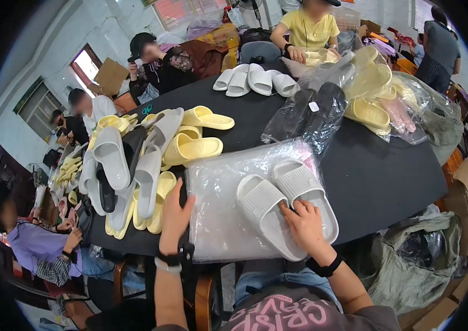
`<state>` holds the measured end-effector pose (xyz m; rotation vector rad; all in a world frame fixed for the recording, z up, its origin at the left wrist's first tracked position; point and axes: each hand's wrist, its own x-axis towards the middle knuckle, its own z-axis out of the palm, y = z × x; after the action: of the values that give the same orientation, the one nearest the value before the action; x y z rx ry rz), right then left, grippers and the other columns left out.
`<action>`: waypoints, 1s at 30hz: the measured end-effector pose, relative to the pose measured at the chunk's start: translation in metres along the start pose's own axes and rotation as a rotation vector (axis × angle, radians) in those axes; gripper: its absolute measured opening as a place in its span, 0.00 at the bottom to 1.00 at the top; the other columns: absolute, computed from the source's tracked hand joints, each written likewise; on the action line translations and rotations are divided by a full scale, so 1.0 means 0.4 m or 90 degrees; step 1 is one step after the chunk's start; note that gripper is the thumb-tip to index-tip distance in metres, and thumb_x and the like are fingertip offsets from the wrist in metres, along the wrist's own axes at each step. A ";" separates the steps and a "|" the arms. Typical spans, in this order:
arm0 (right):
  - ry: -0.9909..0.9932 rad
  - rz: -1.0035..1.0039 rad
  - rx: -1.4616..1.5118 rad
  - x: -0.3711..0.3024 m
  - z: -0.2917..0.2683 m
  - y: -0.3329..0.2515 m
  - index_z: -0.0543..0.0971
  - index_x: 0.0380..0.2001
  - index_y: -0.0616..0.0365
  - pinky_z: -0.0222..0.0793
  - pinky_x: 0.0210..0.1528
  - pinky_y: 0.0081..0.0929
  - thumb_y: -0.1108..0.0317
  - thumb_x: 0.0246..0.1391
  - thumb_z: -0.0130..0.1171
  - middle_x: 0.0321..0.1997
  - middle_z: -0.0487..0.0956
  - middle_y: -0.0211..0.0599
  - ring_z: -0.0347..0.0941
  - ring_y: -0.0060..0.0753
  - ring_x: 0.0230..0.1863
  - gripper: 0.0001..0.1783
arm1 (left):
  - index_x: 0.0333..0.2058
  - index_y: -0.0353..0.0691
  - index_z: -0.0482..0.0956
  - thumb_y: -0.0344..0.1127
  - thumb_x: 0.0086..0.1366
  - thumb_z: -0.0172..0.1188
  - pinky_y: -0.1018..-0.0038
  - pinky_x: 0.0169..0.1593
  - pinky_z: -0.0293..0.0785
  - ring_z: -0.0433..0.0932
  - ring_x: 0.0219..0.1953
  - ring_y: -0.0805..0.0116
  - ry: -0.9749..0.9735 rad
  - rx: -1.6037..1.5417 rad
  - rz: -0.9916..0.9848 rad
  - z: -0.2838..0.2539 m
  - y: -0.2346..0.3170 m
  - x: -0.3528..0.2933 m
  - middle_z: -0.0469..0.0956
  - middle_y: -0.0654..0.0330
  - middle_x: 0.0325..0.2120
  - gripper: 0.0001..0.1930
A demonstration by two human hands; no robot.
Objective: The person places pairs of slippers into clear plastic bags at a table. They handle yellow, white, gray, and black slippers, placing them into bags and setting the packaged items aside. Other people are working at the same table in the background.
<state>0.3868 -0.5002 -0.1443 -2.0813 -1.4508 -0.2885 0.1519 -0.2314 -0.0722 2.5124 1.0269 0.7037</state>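
Observation:
A pair of light grey slide slippers (260, 201) lies side by side, toes pointing away, on a stack of clear plastic bags (214, 215) at the table's front edge. My right hand (306, 227) grips the pair where their inner edges meet, with its fingertips at the footbeds. At the left edge of the bags, my left hand (175, 218) is open and holds nothing, thumb and fingers apart. Just beyond it rises a pile of loose grey slippers (111, 157) and yellow slippers (192, 149), with a few black ones among them.
Several white slippers (260, 80) stand along the far edge of the black table (383, 187). Bagged black slippers (314, 110) and yellow slippers (369, 113) lie to the right. A large woven sack (410, 276) sits at the lower right. Other people work around the room.

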 end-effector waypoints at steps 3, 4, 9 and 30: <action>-0.004 -0.003 0.012 0.001 -0.001 -0.002 0.78 0.55 0.42 0.62 0.48 0.40 0.65 0.52 0.61 0.49 0.75 0.32 0.70 0.39 0.53 0.25 | 0.55 0.29 0.72 0.36 0.66 0.61 0.74 0.49 0.73 0.77 0.48 0.68 0.012 -0.337 -0.104 0.074 -0.107 0.128 0.78 0.50 0.48 0.22; -0.006 0.001 0.005 -0.002 0.001 0.004 0.78 0.55 0.42 0.62 0.48 0.40 0.65 0.52 0.61 0.49 0.75 0.32 0.70 0.39 0.53 0.25 | 0.51 0.30 0.75 0.35 0.66 0.62 0.76 0.47 0.73 0.78 0.44 0.71 0.000 -0.354 -0.146 0.089 -0.113 0.161 0.79 0.53 0.44 0.18; 0.012 0.007 0.011 -0.007 0.011 0.007 0.78 0.56 0.41 0.61 0.48 0.40 0.64 0.53 0.60 0.49 0.75 0.32 0.70 0.39 0.53 0.24 | 0.34 0.33 0.81 0.31 0.64 0.64 0.80 0.38 0.72 0.77 0.28 0.76 0.083 -0.438 -0.231 0.160 -0.191 0.230 0.81 0.63 0.26 0.06; -0.007 -0.001 -0.004 0.000 0.010 -0.001 0.78 0.54 0.44 0.62 0.47 0.40 0.65 0.53 0.61 0.48 0.75 0.32 0.70 0.40 0.53 0.23 | 0.66 0.34 0.60 0.51 0.68 0.50 0.52 0.72 0.42 0.51 0.72 0.47 -0.145 0.197 0.161 0.178 0.028 -0.158 0.56 0.43 0.68 0.34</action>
<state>0.3860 -0.4978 -0.1473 -2.0899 -1.4609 -0.2827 0.1591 -0.2932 -0.1454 2.9416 0.7974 0.3272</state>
